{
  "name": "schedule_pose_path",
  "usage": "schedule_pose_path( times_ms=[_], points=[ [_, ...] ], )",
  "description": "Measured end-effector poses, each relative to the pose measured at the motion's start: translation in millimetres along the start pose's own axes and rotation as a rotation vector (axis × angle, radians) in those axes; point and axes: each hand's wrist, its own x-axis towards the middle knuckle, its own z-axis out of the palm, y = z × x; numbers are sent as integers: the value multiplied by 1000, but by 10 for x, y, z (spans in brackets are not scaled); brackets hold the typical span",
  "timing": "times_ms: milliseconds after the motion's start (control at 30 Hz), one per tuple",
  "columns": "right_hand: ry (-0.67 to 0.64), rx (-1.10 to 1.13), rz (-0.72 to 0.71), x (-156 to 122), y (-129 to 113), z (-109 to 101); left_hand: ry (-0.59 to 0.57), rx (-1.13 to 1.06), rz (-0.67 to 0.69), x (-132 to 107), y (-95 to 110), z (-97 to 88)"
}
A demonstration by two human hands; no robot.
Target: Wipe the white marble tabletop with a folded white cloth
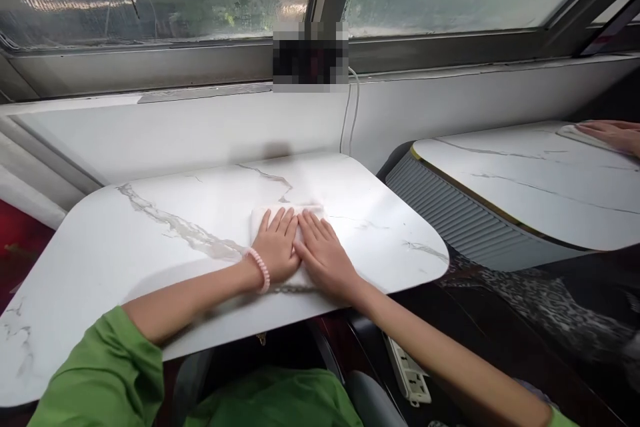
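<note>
A folded white cloth (259,216) lies flat on the white marble-patterned table (210,190), near the middle of its top. My left hand (276,243) rests palm down on the cloth, fingers stretched forward, with a pink coil band round its wrist. Beside it, my right hand (325,250) also presses flat on the cloth. The two hands touch along their index fingers and thumbs. Both palms are hidden from above, and they cover most of the cloth.
At the right stands a second marble-patterned table (525,173), where another person's hand (613,135) lies on a white cloth. A white cable (356,107) hangs down the wall below the window. A power strip (411,373) sits low, under my right forearm.
</note>
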Motion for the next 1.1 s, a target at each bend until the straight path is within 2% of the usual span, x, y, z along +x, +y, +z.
schedule_pose_path(
  times_ms=[100,200,267,400,500,600,700,867,967,1100],
  points=[
    [-64,21,-134,-241,-57,-49,55,-4,33,-285,46,-39],
    [-129,30,-248,-324,-54,-116,79,-30,56,-425,39,-89],
    [-153,31,-267,-309,-47,-145,61,-59,65,-450,19,-124],
    [-160,44,-216,-158,-69,-131,19,-89,44,-406,-60,-168],
    [-172,66,-192,100,-114,-84,26,-102,2,-307,-208,-167],
    [-200,63,-172,532,-154,-32,37,-104,-84,-128,-479,-154],
    [-215,32,-179,1067,-174,67,64,-82,-153,111,-867,-157],
    [-175,28,-209,1831,-189,336,83,-64,-114,494,-1567,-204],
    [-139,14,-196,2092,-196,438,107,-66,-113,642,-1832,-207],
    [-102,-1,-244,2195,-182,465,143,-60,-121,699,-1913,-183]
  ],
)
